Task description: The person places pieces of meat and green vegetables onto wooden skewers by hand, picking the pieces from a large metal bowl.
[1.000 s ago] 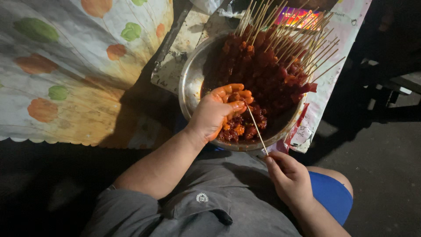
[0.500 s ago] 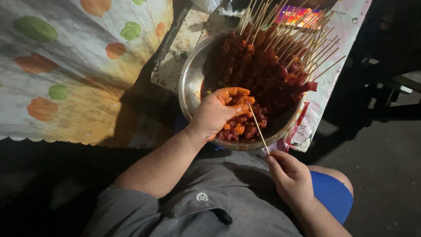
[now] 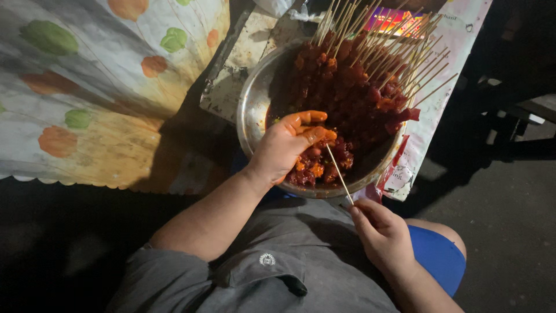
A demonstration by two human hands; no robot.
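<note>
My left hand (image 3: pixel 286 145) is down in the bowl (image 3: pixel 250 110), fingers curled shut on a piece of red meat (image 3: pixel 329 135) at the near side of the heap. My right hand (image 3: pixel 385 235) sits just outside the near rim, above my lap, pinching the butt of a skewer (image 3: pixel 339 174) narrowly between thumb and fingers. The stick slants up and left over the rim, and its tip meets the piece my left hand holds.

To do this well, I judge that the piece should be kept firm and still while the stick goes through its middle, along its own line, so it neither bends nor splits the meat. My fingertips should stay to the sides of the tip's path, not in front of it. The marinade makes everything slick, so the grip on the butt needs to be tight.

The loose pieces (image 3: pixel 315 168) lie at the near side of the bowl, under my left hand. The finished skewers (image 3: pixel 370 64) fill the far side, their bare ends fanning out beyond the far rim, well apart from my hands. The bowl rests on a board (image 3: pixel 237 75), and the printed sheet (image 3: pixel 457 35) under it hangs off to the right. The near rim overhangs my lap, so pressing down there might tip it. Left of the bowl lies a flowered cloth (image 3: pixel 87 87), with open room over it; to my right is dark floor.
</note>
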